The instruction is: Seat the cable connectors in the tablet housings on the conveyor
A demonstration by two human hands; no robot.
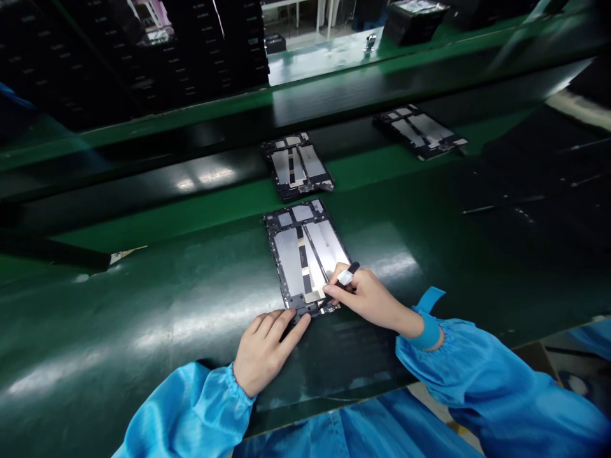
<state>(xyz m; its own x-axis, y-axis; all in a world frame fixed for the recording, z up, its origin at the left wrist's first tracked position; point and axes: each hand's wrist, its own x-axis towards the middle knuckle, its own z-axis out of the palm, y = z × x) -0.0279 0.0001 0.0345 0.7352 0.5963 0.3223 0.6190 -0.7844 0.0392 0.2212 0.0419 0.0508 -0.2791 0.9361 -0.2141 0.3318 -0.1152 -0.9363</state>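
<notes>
An opened tablet housing [312, 235] lies flat on the green mat, its silver inner plates, black ribbon strip and dark frame showing. At its near left corner, my left hand [270, 346] rests with fingers stretched out and their tips on the edge. My right hand [365, 296] is closed around a black pen-like tool [354, 268] with a white wrap near its upper end. The tool leans over the housing's near right part; its tip is hidden by my fingers. A blue wrist strap [427, 332] circles my right wrist.
Two similar tablet housings lie farther back, one [298, 165] just behind mine and another [420, 131] to the right. Tall stacks of black trays [191, 51] stand at the back left. A black box [414, 22] sits on the raised green ledge [324, 63].
</notes>
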